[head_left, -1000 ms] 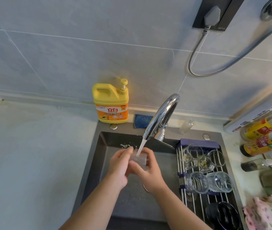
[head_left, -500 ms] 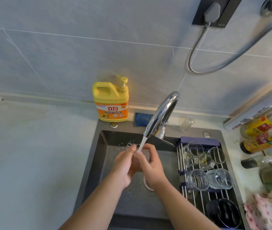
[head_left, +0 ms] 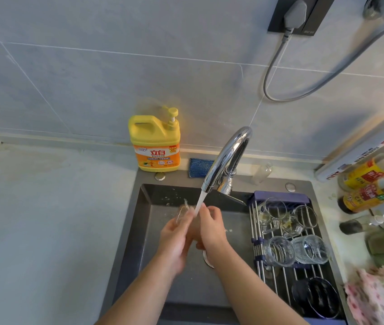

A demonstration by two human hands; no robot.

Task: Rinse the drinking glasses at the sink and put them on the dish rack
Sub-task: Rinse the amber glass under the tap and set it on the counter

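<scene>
Over the dark sink (head_left: 130,233), my left hand (head_left: 173,240) and my right hand (head_left: 211,227) are pressed together around a clear drinking glass (head_left: 182,211). Only the glass's blurred rim shows above my left fingers. Water streams from the chrome faucet (head_left: 227,158) onto my hands and the glass. The dish rack (head_left: 256,235) spans the right side of the sink. On it lie several clear glasses, among them a ribbed one (head_left: 309,248) and a smooth one (head_left: 279,250).
A yellow dish soap jug (head_left: 154,143) and a blue sponge (head_left: 199,167) stand behind the sink. A dark bowl (head_left: 314,297) sits at the rack's near end. Sauce bottles (head_left: 364,186) and a pink floral cloth (head_left: 378,299) crowd the right counter. Grey counter extends left.
The glass has tilted to the left in my hands, its rim now sticking out above my left fingers. My hands have shifted slightly under the stream.
</scene>
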